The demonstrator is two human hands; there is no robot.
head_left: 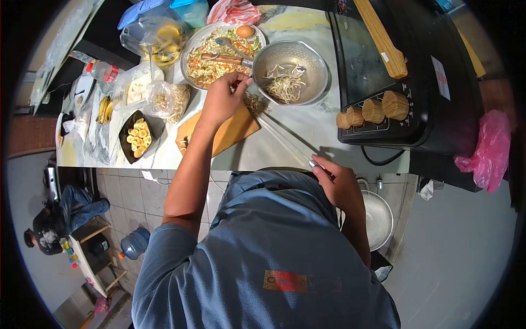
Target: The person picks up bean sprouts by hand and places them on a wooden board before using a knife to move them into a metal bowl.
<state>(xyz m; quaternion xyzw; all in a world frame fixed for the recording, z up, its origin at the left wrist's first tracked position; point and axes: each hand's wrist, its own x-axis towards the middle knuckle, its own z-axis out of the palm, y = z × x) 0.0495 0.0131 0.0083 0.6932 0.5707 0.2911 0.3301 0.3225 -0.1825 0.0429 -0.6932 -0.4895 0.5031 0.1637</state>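
Note:
My left hand (223, 98) is closed in a pinch at the left rim of a metal bowl (318, 68); what is between the fingertips, if anything, is too small to name. Bean sprouts (285, 86) lie in the bowl. Below that hand, a small heap of sprouts (254, 102) sits at the end of a wooden cutting board (233, 131). My right hand (338, 183) is wrapped round the handle of a knife (290, 143), its long blade reaching up and left toward the heap. Behind the left hand stands a round tray (185, 55) of chopped vegetables with an egg (245, 31) and a wooden-handled utensil (219, 58).
At left are a plastic bag of sprouts (170, 101), a dark container (125, 147) with yellowish slices, and a bottle (107, 71). A black stove-like appliance (378, 123) with wooden knobs stands right. A strainer (377, 219) is below the counter; a person (60, 219) sits far left.

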